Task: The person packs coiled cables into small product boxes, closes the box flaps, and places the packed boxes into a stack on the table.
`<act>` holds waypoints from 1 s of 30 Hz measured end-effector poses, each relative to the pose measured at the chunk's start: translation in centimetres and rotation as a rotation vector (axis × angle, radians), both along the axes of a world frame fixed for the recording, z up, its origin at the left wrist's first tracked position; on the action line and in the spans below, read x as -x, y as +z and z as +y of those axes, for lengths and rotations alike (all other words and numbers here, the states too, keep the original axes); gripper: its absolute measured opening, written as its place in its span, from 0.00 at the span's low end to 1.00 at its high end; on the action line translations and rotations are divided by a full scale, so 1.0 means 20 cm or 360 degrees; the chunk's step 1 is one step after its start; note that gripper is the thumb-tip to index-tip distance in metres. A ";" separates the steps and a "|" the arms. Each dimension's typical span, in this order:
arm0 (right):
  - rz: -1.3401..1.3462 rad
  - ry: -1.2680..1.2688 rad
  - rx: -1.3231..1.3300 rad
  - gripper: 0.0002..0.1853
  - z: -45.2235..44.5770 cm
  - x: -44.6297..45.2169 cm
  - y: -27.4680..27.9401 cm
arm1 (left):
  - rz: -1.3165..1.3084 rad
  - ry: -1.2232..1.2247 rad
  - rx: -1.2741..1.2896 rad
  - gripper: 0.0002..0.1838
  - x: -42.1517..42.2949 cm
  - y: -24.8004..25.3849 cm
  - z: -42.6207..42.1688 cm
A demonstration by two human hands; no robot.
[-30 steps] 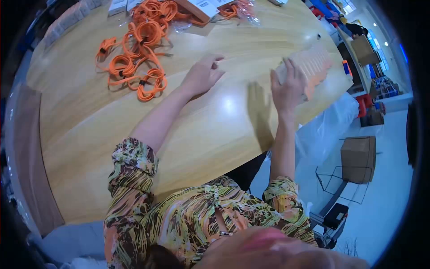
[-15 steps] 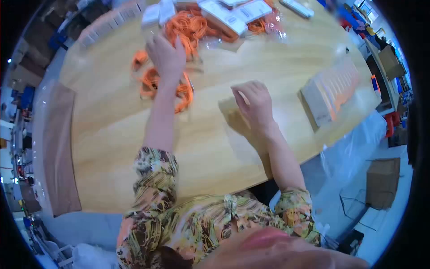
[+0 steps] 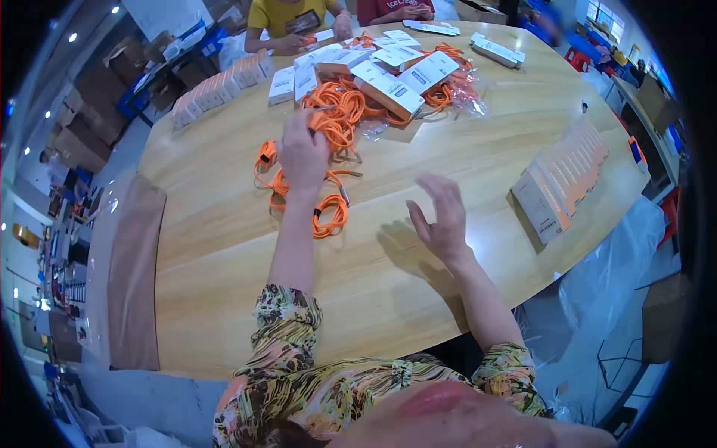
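Looking light and floppy, the orange cables (image 3: 340,102) suit gripping across a coil; the blurred left hand's (image 3: 303,158) hold I cannot tell, the right hand's (image 3: 446,228) fingers gape wide.

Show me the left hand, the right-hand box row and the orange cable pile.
Left hand (image 3: 303,160): head view, back of hand.
Box row (image 3: 536,206): head view, nearest box's white face.
Orange cable pile (image 3: 337,104): head view, coiled strands.

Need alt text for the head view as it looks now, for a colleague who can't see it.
Left hand over coiled orange cables on a wooden table; right hand raised, apparently empty. White boxes lie among the cables; a row of boxes stands at right.
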State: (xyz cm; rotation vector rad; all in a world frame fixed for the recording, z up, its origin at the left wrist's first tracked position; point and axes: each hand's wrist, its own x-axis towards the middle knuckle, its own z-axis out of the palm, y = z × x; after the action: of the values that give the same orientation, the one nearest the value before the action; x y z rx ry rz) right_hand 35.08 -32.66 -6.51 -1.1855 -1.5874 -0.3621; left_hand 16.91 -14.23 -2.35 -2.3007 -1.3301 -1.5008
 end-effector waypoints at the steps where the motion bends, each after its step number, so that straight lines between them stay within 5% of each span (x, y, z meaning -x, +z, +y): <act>1: -0.0003 0.0029 0.0008 0.27 -0.01 0.00 0.01 | -0.0221 -0.0257 -0.0026 0.20 -0.03 0.04 -0.04; 5: 0.0220 -0.0200 -0.0032 0.53 -0.07 0.00 0.02 | -0.0135 -0.1005 0.0199 0.17 -0.20 0.10 -0.26; 7: 0.0355 -0.0085 0.0115 0.56 -0.06 0.00 0.05 | -0.0087 -0.1436 0.0414 0.15 -0.25 0.11 -0.34; 8: 0.0511 -0.0006 0.0259 0.56 -0.05 0.02 0.06 | -0.0246 -0.1535 0.0908 0.14 -0.26 0.13 -0.43; 10: 0.1252 0.0426 0.0546 0.56 -0.05 0.08 0.08 | -0.0545 -0.1666 0.1190 0.14 -0.32 0.09 -0.48; 12: 0.1427 0.0669 0.0535 0.52 -0.04 0.09 0.08 | -0.1289 -0.1834 0.1465 0.08 -0.37 0.09 -0.54; 18: 0.1682 0.0824 0.0733 0.44 -0.03 0.11 0.01 | -0.1896 -0.1568 0.1659 0.07 -0.44 -0.07 -0.51; 23: 0.1568 0.0800 0.0914 0.36 -0.04 0.05 0.10 | -0.1930 -0.1946 0.1992 0.14 -0.38 0.03 -0.51; 28: 0.1663 0.0441 0.0916 0.28 0.00 -0.03 -0.01 | -0.1028 -0.1337 0.1702 0.16 -0.49 -0.05 -0.30; 30: 0.1527 0.0356 0.0722 0.24 0.04 -0.07 -0.07 | -0.1047 -0.1013 0.1587 0.17 -0.57 -0.04 -0.16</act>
State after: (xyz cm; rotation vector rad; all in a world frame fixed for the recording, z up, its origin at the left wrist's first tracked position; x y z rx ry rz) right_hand 36.54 -31.92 -7.83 -1.2167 -0.9294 0.6709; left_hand 28.24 -17.36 -3.18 -3.1975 -1.9514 -2.3141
